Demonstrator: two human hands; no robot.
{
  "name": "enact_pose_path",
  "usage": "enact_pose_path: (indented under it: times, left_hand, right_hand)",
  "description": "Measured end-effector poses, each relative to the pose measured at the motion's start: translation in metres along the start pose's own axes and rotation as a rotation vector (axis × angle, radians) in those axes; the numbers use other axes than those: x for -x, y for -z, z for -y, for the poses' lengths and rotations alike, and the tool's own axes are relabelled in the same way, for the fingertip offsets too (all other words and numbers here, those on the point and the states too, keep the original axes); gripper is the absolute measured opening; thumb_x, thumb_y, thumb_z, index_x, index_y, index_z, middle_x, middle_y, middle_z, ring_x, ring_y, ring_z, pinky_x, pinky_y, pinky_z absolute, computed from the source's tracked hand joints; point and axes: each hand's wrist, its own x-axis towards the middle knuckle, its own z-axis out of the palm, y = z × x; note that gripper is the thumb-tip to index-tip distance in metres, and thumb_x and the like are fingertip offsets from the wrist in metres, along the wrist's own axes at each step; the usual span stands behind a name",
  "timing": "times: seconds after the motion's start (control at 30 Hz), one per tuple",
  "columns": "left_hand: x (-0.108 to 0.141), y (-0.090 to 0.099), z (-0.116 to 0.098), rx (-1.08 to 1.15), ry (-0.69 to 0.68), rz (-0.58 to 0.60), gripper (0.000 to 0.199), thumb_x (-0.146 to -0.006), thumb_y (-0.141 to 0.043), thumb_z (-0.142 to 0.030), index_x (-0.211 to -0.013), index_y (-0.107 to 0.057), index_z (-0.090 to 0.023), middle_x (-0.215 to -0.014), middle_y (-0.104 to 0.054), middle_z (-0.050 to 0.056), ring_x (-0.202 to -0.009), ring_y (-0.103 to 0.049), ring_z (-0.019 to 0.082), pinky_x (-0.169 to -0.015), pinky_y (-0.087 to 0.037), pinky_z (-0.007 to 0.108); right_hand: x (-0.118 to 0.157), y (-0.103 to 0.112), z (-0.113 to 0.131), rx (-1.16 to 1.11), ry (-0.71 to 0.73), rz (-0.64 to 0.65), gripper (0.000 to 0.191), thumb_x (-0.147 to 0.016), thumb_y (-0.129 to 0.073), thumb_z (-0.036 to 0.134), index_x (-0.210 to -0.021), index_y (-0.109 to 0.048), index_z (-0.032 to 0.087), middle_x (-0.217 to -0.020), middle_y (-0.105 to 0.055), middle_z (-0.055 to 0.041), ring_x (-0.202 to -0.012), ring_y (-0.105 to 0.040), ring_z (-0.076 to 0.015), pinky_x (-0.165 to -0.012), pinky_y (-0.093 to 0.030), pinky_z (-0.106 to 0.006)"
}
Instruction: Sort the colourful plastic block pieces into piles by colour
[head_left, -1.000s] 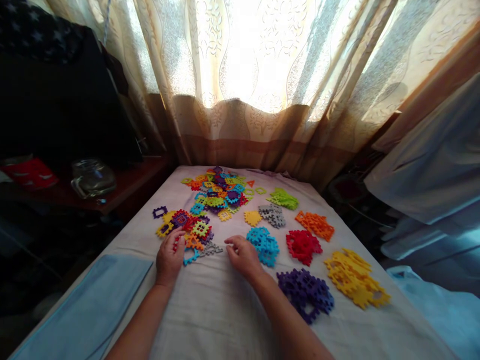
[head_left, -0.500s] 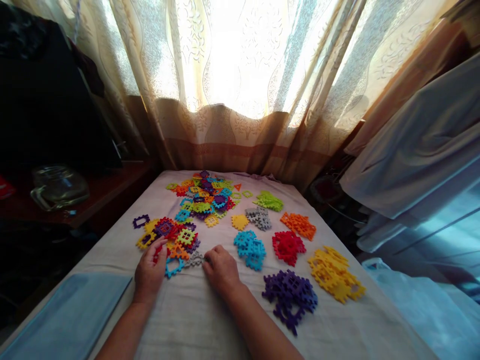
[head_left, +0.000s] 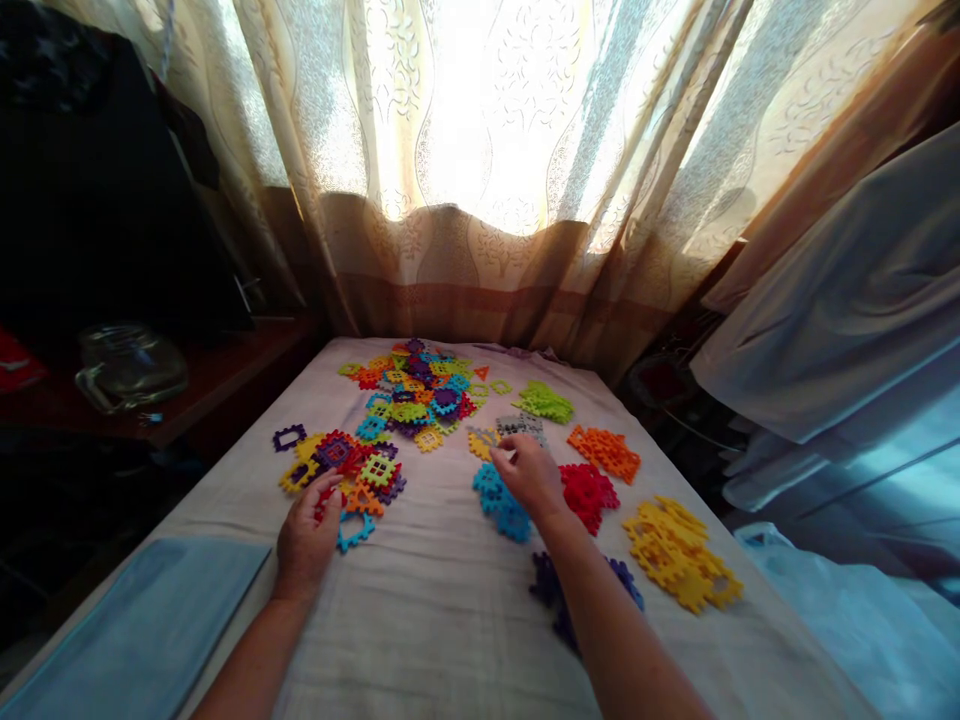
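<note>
Apparently, the right hand (head_left: 529, 474) pinches a flat grey notched plastic piece (head_left: 487, 436) above a yellow toothed plastic piece (head_left: 478, 450), so slack fingertips could drop it onto the nearby blue plastic pile (head_left: 501, 508); left hand (head_left: 304, 535) curls round red toothed plastic (head_left: 322, 508).

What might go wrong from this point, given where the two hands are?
The right hand holds a gray piece over a yellow piece; let go here, it might land on yellow rather than the gray pile.

The right arm crosses the purple pile, so a low sweep could scatter it.

The left hand, around something red, is close to the mixed pieces; toothed edges may snag.
</note>
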Motion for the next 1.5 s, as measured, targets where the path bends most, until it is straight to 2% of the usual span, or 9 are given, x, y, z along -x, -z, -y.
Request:
enact_pose_path:
  times: [0.17, 0.33, 0.53, 0.73, 0.97, 1.07, 1.23, 1.37, 1.5]
  left_hand:
    - [-0.002, -0.001, 0.001, -0.036, -0.05, 0.0, 0.033, -0.083, -0.046, -0.043, -0.099, -0.066, -0.022, -0.113, -0.07, 0.007, -0.103, -0.065, 0.022, -0.095, -0.05, 0.036]
    - [-0.003, -0.002, 0.005, -0.058, -0.093, -0.005, 0.032, -0.084, -0.046, -0.043, -0.099, -0.066, -0.023, -0.114, -0.069, 0.006, -0.101, -0.065, 0.022, -0.095, -0.05, 0.035]
    - [-0.004, -0.004, 0.008, -0.056, -0.089, -0.012, 0.032, -0.084, -0.046, -0.045, -0.098, -0.066, -0.024, -0.113, -0.07, 0.005, -0.102, -0.065, 0.022, -0.095, -0.05, 0.034]
    - [-0.004, -0.005, 0.009, -0.056, -0.086, -0.002, 0.032, -0.084, -0.046, -0.045, -0.098, -0.066, -0.024, -0.114, -0.069, 0.006, -0.103, -0.065, 0.021, -0.094, -0.051, 0.034]
    - [-0.005, -0.004, 0.007, -0.034, -0.065, -0.004, 0.035, -0.083, -0.045, -0.046, -0.098, -0.066, -0.022, -0.114, -0.069, 0.007, -0.101, -0.065, 0.022, -0.091, -0.052, 0.035]
    - [-0.005, -0.004, 0.005, -0.035, -0.052, -0.005, 0.034, -0.083, -0.046, -0.045, -0.097, -0.066, -0.022, -0.114, -0.069, 0.007, -0.1, -0.065, 0.023, -0.087, -0.054, 0.034]
    - [-0.007, -0.003, 0.004, -0.069, -0.076, -0.018, 0.031, -0.083, -0.045, -0.041, -0.097, -0.066, -0.023, -0.114, -0.069, 0.005, -0.103, -0.064, 0.023, -0.091, -0.051, 0.035]
    - [-0.009, -0.004, 0.005, -0.11, -0.102, -0.036, 0.03, -0.082, -0.044, -0.037, -0.095, -0.066, -0.022, -0.111, -0.07, 0.006, -0.104, -0.063, 0.023, -0.09, -0.052, 0.034]
    - [-0.01, -0.004, 0.007, -0.126, -0.123, -0.04, 0.027, -0.08, -0.045, -0.031, -0.093, -0.067, -0.021, -0.111, -0.07, 0.007, -0.105, -0.063, 0.024, -0.095, -0.049, 0.038]
  right_hand:
    - [-0.051, 0.023, -0.052, 0.215, -0.251, 0.02, 0.024, -0.086, -0.056, 0.041, -0.092, -0.07, 0.022, -0.099, -0.069, -0.0071, -0.093, -0.064, -0.021, -0.074, -0.045, -0.027]
    - [-0.067, 0.02, -0.079, 0.276, -0.368, 0.07, 0.027, -0.087, -0.053, 0.041, -0.093, -0.071, 0.023, -0.095, -0.07, -0.0083, -0.093, -0.066, -0.0238, -0.074, -0.048, -0.031]
    - [-0.074, 0.008, -0.085, 0.297, -0.379, 0.086, 0.027, -0.086, -0.054, 0.042, -0.089, -0.072, 0.023, -0.095, -0.07, -0.009, -0.092, -0.067, -0.0241, -0.074, -0.049, -0.032]
    - [-0.068, 0.013, -0.075, 0.295, -0.344, 0.087, 0.025, -0.086, -0.055, 0.038, -0.093, -0.073, 0.022, -0.101, -0.07, -0.0106, -0.096, -0.066, -0.0245, -0.076, -0.049, -0.032]
    - [-0.027, 0.015, -0.034, 0.213, -0.231, 0.034, 0.025, -0.089, -0.048, 0.026, -0.099, -0.071, 0.023, -0.108, -0.068, -0.0073, -0.095, -0.065, -0.0209, -0.075, -0.047, -0.027]
    - [0.008, 0.007, -0.007, 0.059, -0.074, -0.009, 0.023, -0.088, -0.049, 0.022, -0.096, -0.07, 0.021, -0.105, -0.068, -0.0073, -0.087, -0.065, -0.0193, -0.076, -0.047, -0.028]
    - [0.077, -0.019, 0.031, -0.223, 0.18, -0.04, 0.018, -0.085, -0.05, 0.015, -0.087, -0.067, 0.021, -0.091, -0.066, -0.0039, -0.083, -0.063, -0.0158, -0.077, -0.045, -0.024]
    - [0.116, -0.041, 0.039, -0.313, 0.267, -0.01, 0.017, -0.081, -0.052, 0.012, -0.084, -0.067, 0.021, -0.085, -0.065, -0.0028, -0.076, -0.062, -0.0141, -0.07, -0.045, -0.022]
    - [0.131, -0.053, 0.034, -0.346, 0.308, 0.01, 0.019, -0.076, -0.054, 0.008, -0.081, -0.067, 0.021, -0.083, -0.064, -0.0029, -0.076, -0.062, -0.0145, -0.07, -0.044, -0.022]
